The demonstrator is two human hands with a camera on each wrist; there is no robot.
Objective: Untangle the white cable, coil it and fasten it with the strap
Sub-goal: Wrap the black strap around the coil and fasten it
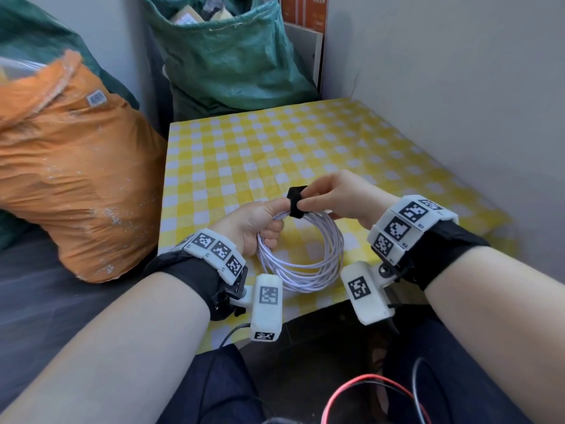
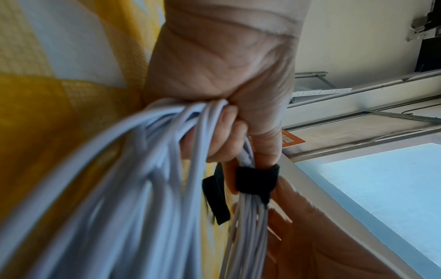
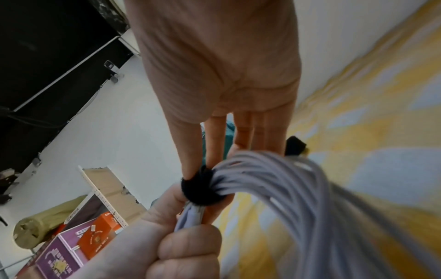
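The white cable (image 1: 305, 270) is wound into a round coil of several turns and hangs above the near edge of the checked table (image 1: 275, 142). My left hand (image 1: 260, 223) grips the top of the coil, fingers curled round the bundled strands (image 2: 167, 151). A black strap (image 1: 296, 201) wraps the bundle right beside that grip; its band (image 2: 256, 179) circles the strands and its loose tail (image 2: 216, 196) sticks out. My right hand (image 1: 333, 197) pinches the strap between thumb and fingers, seen also in the right wrist view, strap (image 3: 203, 186) at the thumb tip.
An orange sack (image 1: 70, 179) lies to the left of the table and a green woven bag (image 1: 229, 56) stands behind it. A wall (image 1: 458, 71) runs along the table's right side. Red and black wires (image 1: 382, 390) lie across my lap.
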